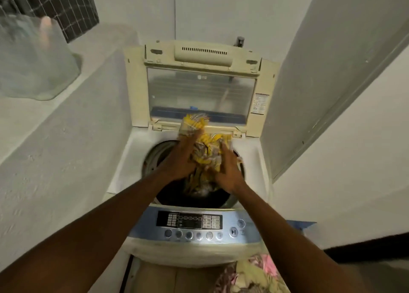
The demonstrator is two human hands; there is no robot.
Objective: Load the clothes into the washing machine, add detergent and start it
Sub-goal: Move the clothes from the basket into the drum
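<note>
The yellow cloth point(204, 148) is bunched up just above the round hole of the washing machine point(132, 160). It looks soft, light and floppy, so it is best held from both sides. The left hand point(180, 160) and right hand point(229, 171) press it between them, fingers curled on the cloth. The bundle's long way runs from the hole toward the open lid point(137, 89).

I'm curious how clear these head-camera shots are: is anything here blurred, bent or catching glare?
Head view: the yellow cloth and both hands, left hand and right hand, are smeared by motion; the wide lens bows the walls outward; the raised lid shows pale reflections in its window; the control panel reads fairly sharp; the light is dim and greenish.
</note>
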